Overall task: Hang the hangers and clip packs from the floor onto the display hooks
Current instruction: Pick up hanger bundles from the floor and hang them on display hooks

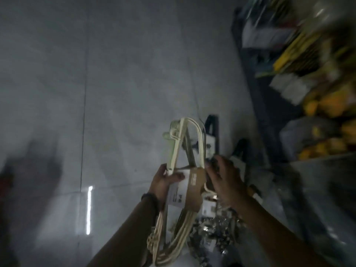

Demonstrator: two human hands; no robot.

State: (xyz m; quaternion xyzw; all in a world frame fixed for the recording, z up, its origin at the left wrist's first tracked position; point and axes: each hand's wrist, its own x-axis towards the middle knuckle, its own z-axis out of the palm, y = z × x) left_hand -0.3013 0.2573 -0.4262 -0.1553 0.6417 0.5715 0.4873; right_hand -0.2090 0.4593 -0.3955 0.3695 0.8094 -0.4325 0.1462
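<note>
A: Much done yet?

B: Hard to say. Looking down at the grey floor (115,83), with a blurry shelf (256,105) on the right, full of yellow stuff. No display hooks in sight, so nothing seen hung up.

A: Anything off the floor?

B: Only one bundle of cream hangers (174,151), up in the air, close to the shelf but not on it. Looks like the start of a hang-up, not the end.

A: Left to do?

B: Plenty, probably. A heap of clip packs (210,236) down on the floor, under the bundle. Some black hangers (212,132) lying there too, just behind.

A: Now the left grip (165,182)?

B: Clamped on the bundle, right beside the brown card band (194,187), thumb across the white label (177,193).

A: And the right grip (225,180)?

B: Up against the other side of the card band, fingertips near its top edge. Pinching or only touching? Cannot tell, too blurry.

A: Anything small?

B: Just a dark wristband (150,199) on the left wrist.
</note>
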